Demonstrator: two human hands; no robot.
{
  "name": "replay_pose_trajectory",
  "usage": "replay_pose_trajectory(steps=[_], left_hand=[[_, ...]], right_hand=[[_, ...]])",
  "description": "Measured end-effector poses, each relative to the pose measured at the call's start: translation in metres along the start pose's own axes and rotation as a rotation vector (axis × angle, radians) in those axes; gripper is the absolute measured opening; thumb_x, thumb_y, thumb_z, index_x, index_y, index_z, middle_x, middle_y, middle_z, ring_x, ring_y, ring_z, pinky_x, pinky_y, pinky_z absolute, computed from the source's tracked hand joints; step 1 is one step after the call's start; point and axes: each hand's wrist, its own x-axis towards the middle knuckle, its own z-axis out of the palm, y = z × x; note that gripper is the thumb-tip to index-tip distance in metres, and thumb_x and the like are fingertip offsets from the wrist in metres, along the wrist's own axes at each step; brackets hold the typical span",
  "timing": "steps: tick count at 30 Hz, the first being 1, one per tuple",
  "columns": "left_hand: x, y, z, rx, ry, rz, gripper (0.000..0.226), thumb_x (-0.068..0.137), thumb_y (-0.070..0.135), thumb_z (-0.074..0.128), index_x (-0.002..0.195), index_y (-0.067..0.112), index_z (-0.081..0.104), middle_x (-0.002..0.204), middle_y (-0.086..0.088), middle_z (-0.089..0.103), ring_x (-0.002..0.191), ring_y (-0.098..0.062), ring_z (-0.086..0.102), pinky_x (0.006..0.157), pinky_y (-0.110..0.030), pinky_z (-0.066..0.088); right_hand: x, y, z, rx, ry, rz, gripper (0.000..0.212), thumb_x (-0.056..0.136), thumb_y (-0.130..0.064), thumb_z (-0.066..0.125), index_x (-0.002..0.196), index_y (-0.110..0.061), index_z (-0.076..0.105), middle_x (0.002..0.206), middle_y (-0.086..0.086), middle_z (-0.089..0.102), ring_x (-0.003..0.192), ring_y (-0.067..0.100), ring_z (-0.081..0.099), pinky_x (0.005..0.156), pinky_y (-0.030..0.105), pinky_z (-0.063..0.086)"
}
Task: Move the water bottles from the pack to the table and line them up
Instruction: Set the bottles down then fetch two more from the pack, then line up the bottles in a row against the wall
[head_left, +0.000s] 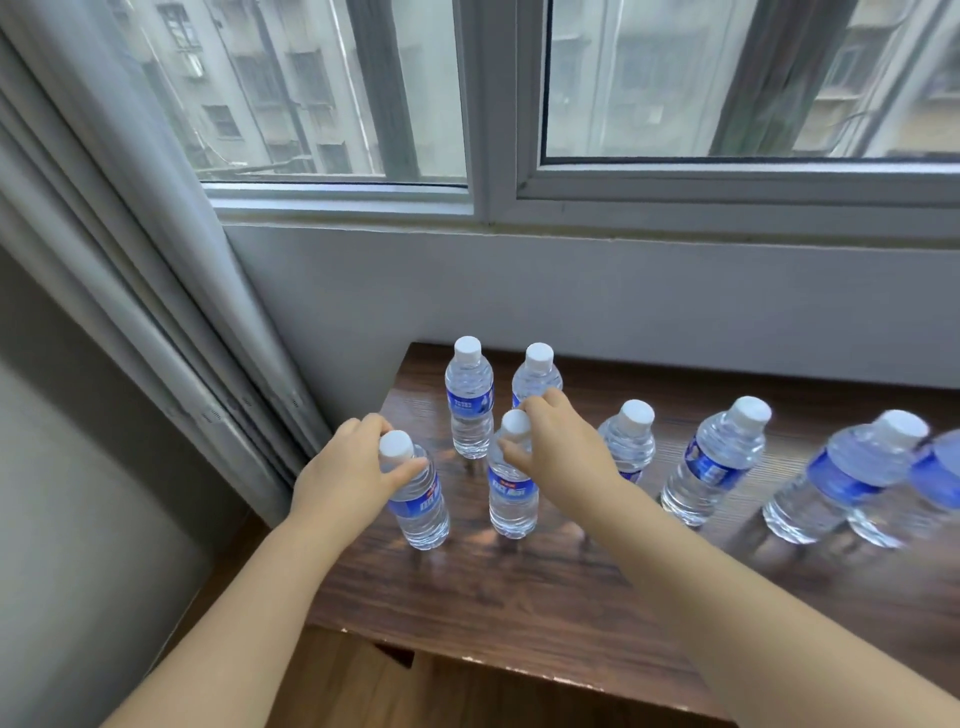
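Both hands are working at the table's near-left corner. The left hand (349, 470) is closing its fingers around the neck of the front-left water bottle (418, 499), just under its white cap; the right hand (558, 447) is pinching the shoulder of the front-middle bottle (511, 493) the same way. Both bottles are standing upright on the dark wooden table (519, 597), with two more behind them and others trailing off to the right. They are looking full, so fairly heavy, with thin, squeezable walls (the ribbed neck is likely giving the firmest hold). The rightmost bottles are blurring and running off the frame edge, so a count is uncertain, and the pack itself is not showing anywhere.
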Motion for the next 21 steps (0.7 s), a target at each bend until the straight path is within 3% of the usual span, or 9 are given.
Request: replay_pose_trajectory(steps=[5, 8, 11, 16, 21], left_hand=[[-0.014, -0.002, -0.006, -0.037, -0.014, -0.033, 0.045, 0.077, 0.048, 0.070, 0.111, 0.028, 0.047, 0.101, 0.007, 0.053, 0.086, -0.015, 0.057, 0.067, -0.032, 0.046], [-0.033, 0.008, -0.011, -0.100, 0.166, -0.015, 0.040, 0.081, 0.039, 0.068, 0.114, 0.026, 0.049, 0.100, 0.007, 0.051, 0.074, -0.010, 0.059, 0.065, -0.033, 0.048], [-0.049, 0.032, -0.012, -0.249, 0.293, 0.149, 0.020, 0.085, 0.024, 0.065, 0.103, 0.026, 0.057, 0.092, 0.009, 0.055, 0.073, -0.003, 0.057, 0.064, -0.031, 0.045], [-0.057, 0.100, 0.018, -0.531, -0.015, 0.363, 0.013, 0.087, 0.013, 0.064, 0.088, 0.026, 0.063, 0.088, 0.011, 0.065, 0.086, -0.002, 0.058, 0.070, -0.007, 0.043], [-0.079, 0.181, 0.074, -0.664, -0.299, 0.406, 0.015, 0.088, 0.013, 0.064, 0.093, 0.028, 0.064, 0.092, 0.010, 0.069, 0.088, -0.001, 0.064, 0.078, -0.016, 0.050]], right_hand=[[-0.006, 0.004, -0.001, 0.063, 0.018, 0.042, 0.041, 0.088, -0.042, 0.061, 0.112, -0.010, 0.050, 0.116, 0.006, 0.050, 0.096, 0.026, 0.056, 0.073, 0.035, 0.044], [-0.020, 0.010, -0.005, 0.117, 0.032, 0.079, 0.045, 0.089, -0.044, 0.059, 0.122, -0.015, 0.049, 0.119, 0.002, 0.051, 0.099, 0.022, 0.057, 0.074, 0.031, 0.043], [-0.041, 0.021, -0.013, 0.152, 0.077, 0.086, 0.034, 0.092, -0.041, 0.055, 0.117, -0.019, 0.054, 0.109, -0.002, 0.055, 0.094, 0.018, 0.057, 0.074, 0.032, 0.044], [-0.086, 0.073, -0.038, 0.292, 0.131, 0.186, 0.014, 0.089, -0.034, 0.055, 0.095, -0.024, 0.064, 0.089, -0.011, 0.063, 0.082, 0.011, 0.058, 0.076, 0.034, 0.051], [-0.146, 0.158, -0.071, 0.403, 0.150, 0.322, 0.010, 0.090, -0.029, 0.058, 0.096, -0.028, 0.066, 0.089, -0.013, 0.067, 0.083, 0.001, 0.061, 0.080, 0.024, 0.051]])
